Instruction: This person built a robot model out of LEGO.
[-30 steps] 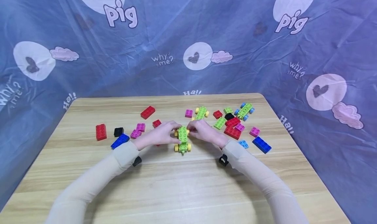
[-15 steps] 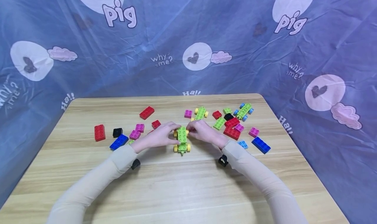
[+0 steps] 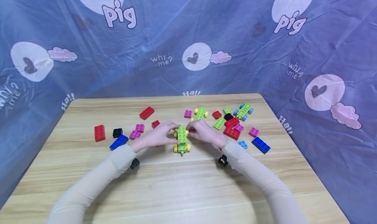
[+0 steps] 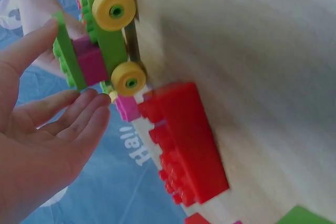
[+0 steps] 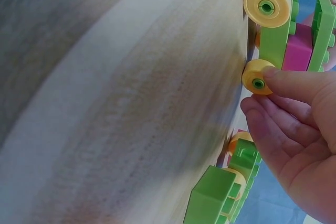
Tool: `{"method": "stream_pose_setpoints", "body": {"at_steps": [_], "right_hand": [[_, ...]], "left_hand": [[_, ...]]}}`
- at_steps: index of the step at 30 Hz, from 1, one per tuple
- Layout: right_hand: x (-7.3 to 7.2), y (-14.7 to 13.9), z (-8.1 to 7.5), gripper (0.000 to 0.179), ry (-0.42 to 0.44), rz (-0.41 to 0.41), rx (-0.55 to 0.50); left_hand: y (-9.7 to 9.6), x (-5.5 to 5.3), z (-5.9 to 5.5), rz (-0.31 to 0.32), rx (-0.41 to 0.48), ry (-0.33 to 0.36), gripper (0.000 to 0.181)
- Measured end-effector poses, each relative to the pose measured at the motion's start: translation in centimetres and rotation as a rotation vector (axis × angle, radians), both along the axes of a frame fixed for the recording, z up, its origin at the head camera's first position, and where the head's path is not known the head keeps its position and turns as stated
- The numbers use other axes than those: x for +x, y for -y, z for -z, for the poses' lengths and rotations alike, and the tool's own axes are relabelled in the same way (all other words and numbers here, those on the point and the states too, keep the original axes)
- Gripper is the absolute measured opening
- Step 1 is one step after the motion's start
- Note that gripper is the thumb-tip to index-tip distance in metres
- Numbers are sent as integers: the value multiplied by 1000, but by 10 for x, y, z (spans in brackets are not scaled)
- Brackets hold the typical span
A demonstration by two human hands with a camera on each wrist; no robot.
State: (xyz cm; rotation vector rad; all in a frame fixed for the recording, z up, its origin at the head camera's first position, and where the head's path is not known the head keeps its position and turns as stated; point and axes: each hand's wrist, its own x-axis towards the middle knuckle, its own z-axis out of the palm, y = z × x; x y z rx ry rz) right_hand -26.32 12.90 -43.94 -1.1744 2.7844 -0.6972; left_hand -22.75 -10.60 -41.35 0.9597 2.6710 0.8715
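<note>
A light green wheeled toy car base (image 3: 182, 148) with yellow wheels stands mid-table. On it sits a pink block (image 4: 92, 62), topped by a thin green building plate (image 3: 182, 134) that overhangs the pink block at both ends. My left hand (image 3: 159, 134) pinches this plate by its two ends, thumb on one and fingertips at the other. From the other side, my right hand (image 3: 206, 132) holds a yellow wheel (image 5: 257, 77) at the far end of the car, its thumb on the wheel's face. The left wrist view shows a red block (image 4: 189, 142) close by the left hand.
Behind the right hand stands another green car base (image 3: 201, 113) with yellow wheels. A green base with blue wheels (image 3: 244, 111) is at back right. Red blocks (image 3: 231, 132) and a blue block (image 3: 260, 145) lie right; another blue block (image 3: 119, 142) and a black block (image 3: 117, 132) lie left.
</note>
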Motion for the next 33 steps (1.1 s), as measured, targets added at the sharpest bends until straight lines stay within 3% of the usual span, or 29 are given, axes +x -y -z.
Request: {"method": "stream_pose_setpoints", "body": {"at_steps": [6,9,15,19,33], "right_hand": [[1,1,-1,19,7,2,0],[1,1,-1,19,8,2,-1],[1,0,0,18,-6,0,-3],[1,0,0,19,-1,1,-4],[2,0,-2,19,3,-2,9]], "left_hand": [[16,-10,-8,-59,27,-4,67],[28,-16,-9,-99,44,-49,60],[49,-31,-3,-179,69,-89,51],[55,-39,2,-216,33,-94,46],[55,-50,11,-193,-121,-87,41]]}}
